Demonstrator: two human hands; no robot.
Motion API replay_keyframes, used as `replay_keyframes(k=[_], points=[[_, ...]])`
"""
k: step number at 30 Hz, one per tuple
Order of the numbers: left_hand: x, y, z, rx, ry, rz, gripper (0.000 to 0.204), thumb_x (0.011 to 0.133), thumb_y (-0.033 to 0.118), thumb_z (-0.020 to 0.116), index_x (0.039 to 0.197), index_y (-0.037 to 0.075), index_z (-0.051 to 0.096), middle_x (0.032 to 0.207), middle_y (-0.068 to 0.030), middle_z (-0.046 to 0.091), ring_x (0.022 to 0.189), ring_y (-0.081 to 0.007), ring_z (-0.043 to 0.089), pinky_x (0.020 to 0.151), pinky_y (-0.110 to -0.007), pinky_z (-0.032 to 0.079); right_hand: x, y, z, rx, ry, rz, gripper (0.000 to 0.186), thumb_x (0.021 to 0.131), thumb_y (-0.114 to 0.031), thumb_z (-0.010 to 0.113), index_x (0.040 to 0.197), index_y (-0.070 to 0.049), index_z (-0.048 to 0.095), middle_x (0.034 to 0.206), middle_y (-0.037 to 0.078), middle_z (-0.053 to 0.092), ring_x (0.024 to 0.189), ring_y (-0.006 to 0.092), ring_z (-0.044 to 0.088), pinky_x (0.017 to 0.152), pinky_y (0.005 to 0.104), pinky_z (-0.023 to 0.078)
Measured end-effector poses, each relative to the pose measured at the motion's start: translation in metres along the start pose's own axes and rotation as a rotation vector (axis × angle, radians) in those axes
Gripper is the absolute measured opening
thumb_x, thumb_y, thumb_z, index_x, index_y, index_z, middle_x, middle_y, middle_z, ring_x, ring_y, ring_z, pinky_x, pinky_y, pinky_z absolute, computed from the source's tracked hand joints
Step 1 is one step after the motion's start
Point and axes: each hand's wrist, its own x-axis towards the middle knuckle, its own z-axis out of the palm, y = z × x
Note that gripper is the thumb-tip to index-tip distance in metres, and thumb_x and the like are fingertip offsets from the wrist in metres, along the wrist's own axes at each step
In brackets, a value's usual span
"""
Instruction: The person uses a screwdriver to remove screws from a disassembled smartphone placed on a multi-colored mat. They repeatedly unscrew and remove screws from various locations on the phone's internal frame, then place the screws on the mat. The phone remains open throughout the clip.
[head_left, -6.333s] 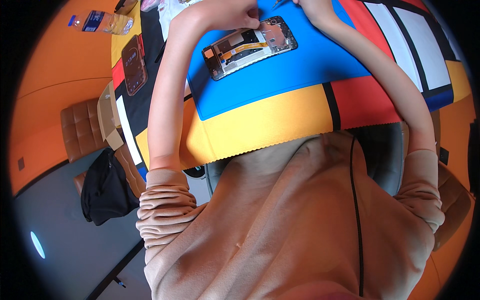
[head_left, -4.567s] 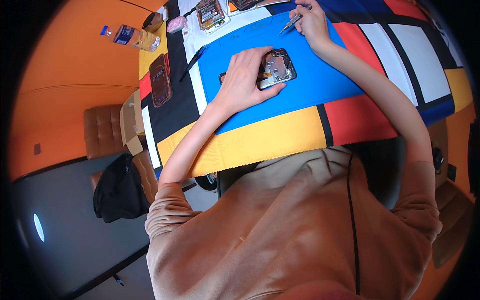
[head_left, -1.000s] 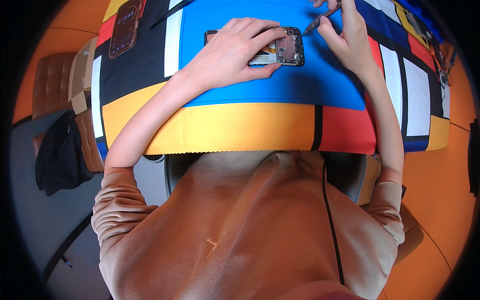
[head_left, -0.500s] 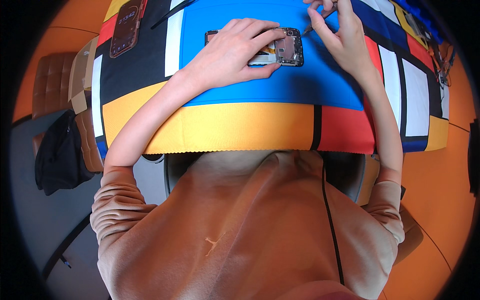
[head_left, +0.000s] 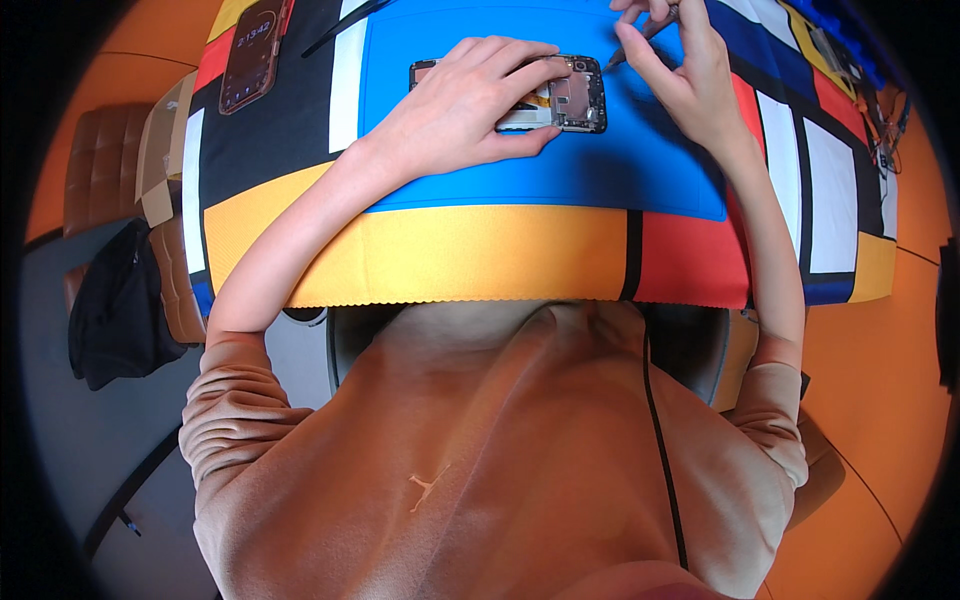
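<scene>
An opened black smartphone [head_left: 582,97] lies on the blue mat [head_left: 520,183], showing a metal inner plate and an orange flex strip. My left hand [head_left: 460,105] covers its left half, fingers across the top and thumb at the lower edge, holding it. Just beyond the phone's right end, my right hand [head_left: 695,85] grips a slim grey screwdriver [head_left: 635,50], largely hidden by the fingers; its tip is near the phone's upper right corner, and I cannot tell whether it touches.
Another phone [head_left: 250,65] with a lit screen lies at the upper left beside a dark thin strap [head_left: 335,30]. A cardboard box [head_left: 155,170] and a black bag [head_left: 115,310] on brown seating are left of the table. Cables [head_left: 888,135] bunch at the far right.
Since the oldest frames my left hand has settled over the phone, which sits straighter, and the screwdriver has come to its right end. Over the last second my right fingers shifted slightly on the screwdriver.
</scene>
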Motion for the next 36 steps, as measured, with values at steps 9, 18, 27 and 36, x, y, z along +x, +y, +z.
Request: replay_keyframes(k=[9,18,27,36], points=[[0.0,-0.001,0.0,0.001,-0.003,0.007,0.057,0.089,0.039,0.075,0.14,0.016,0.062,0.142,-0.0094,0.058,0.125,-0.0298,0.056,0.107,-0.043,0.047,0.001,-0.004,0.0,-0.011,-0.005,-0.021,0.027,0.083,0.008,0.057,0.099,-0.005,0.041,0.101,0.013,0.058,0.083,0.0185,0.055,0.074,0.0302,0.047],[0.0,-0.001,0.001,0.004,0.003,0.009,0.057,0.089,0.04,0.074,0.14,0.016,0.062,0.141,-0.0095,0.058,0.126,-0.0301,0.056,0.107,-0.044,0.047,0.0,0.005,0.002,-0.025,0.01,-0.09,0.027,0.084,0.008,0.06,0.099,-0.004,0.041,0.098,0.013,0.057,0.083,0.0197,0.057,0.075,0.0298,0.048],[0.0,-0.001,0.001,0.004,0.005,0.007,0.057,0.089,0.039,0.074,0.14,0.017,0.062,0.141,-0.0091,0.058,0.125,-0.0302,0.057,0.107,-0.043,0.047,-0.003,0.003,0.001,-0.025,0.014,-0.051,0.03,0.083,0.007,0.064,0.1,-0.004,0.041,0.097,0.013,0.057,0.084,0.0202,0.058,0.075,0.0301,0.048],[0.0,-0.002,0.002,0.005,0.005,0.007,0.057,0.089,0.038,0.074,0.14,0.017,0.061,0.142,-0.0086,0.057,0.125,-0.03,0.057,0.107,-0.043,0.047,-0.002,0.003,0.002,-0.013,0.032,-0.04,0.031,0.083,0.006,0.064,0.1,-0.005,0.041,0.094,0.01,0.056,0.074,0.0144,0.054,0.066,0.0269,0.045]])
